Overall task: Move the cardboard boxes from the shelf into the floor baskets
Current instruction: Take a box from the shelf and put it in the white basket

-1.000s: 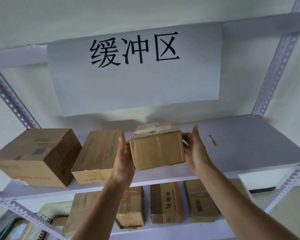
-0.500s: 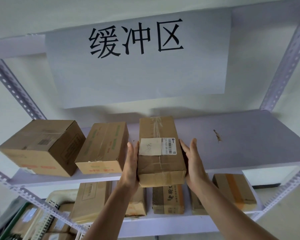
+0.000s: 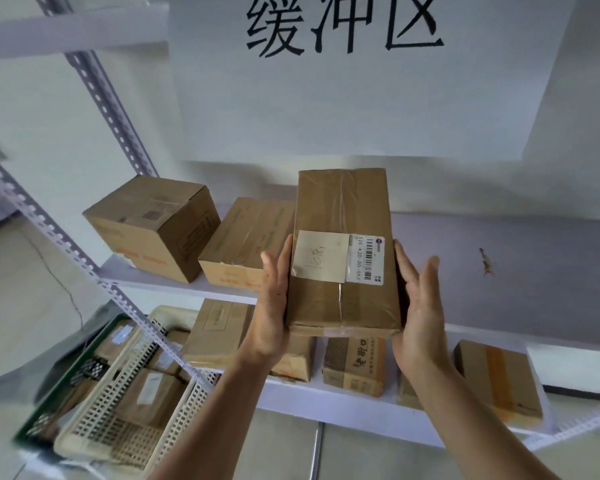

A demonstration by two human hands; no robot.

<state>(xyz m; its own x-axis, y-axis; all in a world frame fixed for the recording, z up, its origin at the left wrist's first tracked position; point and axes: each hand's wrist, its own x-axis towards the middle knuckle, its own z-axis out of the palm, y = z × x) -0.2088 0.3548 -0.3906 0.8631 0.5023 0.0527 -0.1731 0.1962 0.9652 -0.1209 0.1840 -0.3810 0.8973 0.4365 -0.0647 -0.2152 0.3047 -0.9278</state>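
I hold the long box between my two palms, my left hand flat against its left side and my right hand flat against its right, the fingers of both straight and pointing up rather than curled round it. I judge this squeeze from both sides suits it because the box is too wide for one hand to close on, and the white label faces me, so I can read it as I carry. The box hangs in the air in front of the upper shelf, touching no board. On that shelf, to the left, stand a big cube-shaped carton and a flatter carton just beside it. More cartons sit on the lower shelf beneath my wrists. The cream basket and the green basket lie on the floor at lower left, both already holding parcels. The slanted perforated post of the rack crosses in front of them, so I expect I must swing the box down and left around it. With only palm pressure holding it, the box could slip if I ease off on the way.
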